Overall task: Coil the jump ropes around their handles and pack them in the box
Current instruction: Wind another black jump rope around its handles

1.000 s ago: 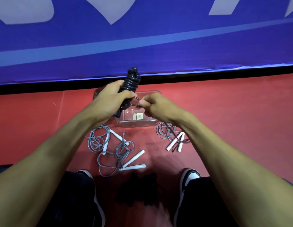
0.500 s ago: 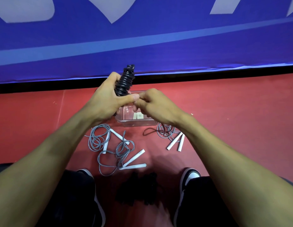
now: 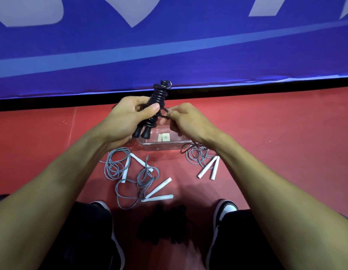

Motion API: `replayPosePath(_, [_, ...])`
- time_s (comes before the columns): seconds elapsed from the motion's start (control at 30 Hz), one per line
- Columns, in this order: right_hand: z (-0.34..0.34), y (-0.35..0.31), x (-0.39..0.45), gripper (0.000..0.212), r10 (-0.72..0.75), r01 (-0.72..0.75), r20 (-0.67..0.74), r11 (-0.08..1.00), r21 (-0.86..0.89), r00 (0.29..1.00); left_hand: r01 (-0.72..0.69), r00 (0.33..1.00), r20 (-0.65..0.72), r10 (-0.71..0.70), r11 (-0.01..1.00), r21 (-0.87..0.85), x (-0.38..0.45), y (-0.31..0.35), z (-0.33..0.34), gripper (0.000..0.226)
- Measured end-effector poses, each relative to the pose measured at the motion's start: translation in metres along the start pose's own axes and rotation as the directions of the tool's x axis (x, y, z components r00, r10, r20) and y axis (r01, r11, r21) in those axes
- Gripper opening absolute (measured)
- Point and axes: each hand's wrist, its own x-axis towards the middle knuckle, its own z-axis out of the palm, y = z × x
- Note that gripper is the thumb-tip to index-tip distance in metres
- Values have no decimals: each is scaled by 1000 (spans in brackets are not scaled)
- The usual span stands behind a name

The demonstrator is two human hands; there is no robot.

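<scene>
I saw the left hand [image 3: 128, 121] clenched around the coiled black jump rope [image 3: 158, 100]; the right hand [image 3: 185, 118] pinched its loose end. The clear box's [image 3: 165, 146] labels were unreadable.

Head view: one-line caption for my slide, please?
Left hand grips a coiled black jump rope while right hand pinches its loose end above the clear box.

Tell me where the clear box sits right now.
In the head view the clear box sits on the red floor, centre, just beyond the hands, partly hidden by the right hand.
</scene>
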Motion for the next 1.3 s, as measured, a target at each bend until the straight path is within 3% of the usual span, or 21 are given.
replayPosePath(0.1, [-1, -1, -4, 36, 5, 0, 66, 997, -74, 998, -38, 998, -36, 42, 995, 92, 0, 0, 1, 7])
replayPosePath(0.27, [-2, 7, -5, 40, 53, 11, 150, 917, -398, 987, -3, 981, -186, 48, 971, 237, 0, -2, 0, 43])
replayPosePath(0.4, [-6, 7, -4, 34, -44, 71, 88, 945, -318, 995, 22, 975, -221, 29, 975, 223, 2, -3, -6, 49])
replayPosePath(0.57, [0, 4, -5, 20, -75, 93, 67, 944, -317, 995, 19, 960, -272, 62, 958, 288, 4, -5, -5, 38])
replayPosePath(0.67, [0, 1, -5, 34, -67, 68, 12, 963, -259, 998, 6, 962, -264, 71, 959, 282, 4, -4, -7, 33])
replayPosePath(0.77, [-2, 1, -3, 43, -12, 10, -8, 993, -116, 1000, 3, 985, -170, 31, 980, 201, 3, -3, -5, 13])
replayPosePath(0.87, [-4, 5, -3, 34, -18, 9, -39, 975, -221, 999, 48, 994, -99, -47, 999, 3, 5, -3, -3, 5])
replayPosePath(0.97, [-6, 8, -3, 34, -33, 8, -74, 949, -314, 997, 35, 996, -78, -39, 998, -45, 6, -4, -2, 7])
replayPosePath(1.13, [-6, 6, -2, 38, -37, 25, -16, 892, -451, 999, -19, 984, -179, 8, 998, -60, 7, -5, 2, 5])
replayPosePath(1.3, [-2, -5, -7, 35, -127, 129, 26, 975, -181, 992, -74, 948, -303, 93, 995, 72, 11, -9, -3, 10])
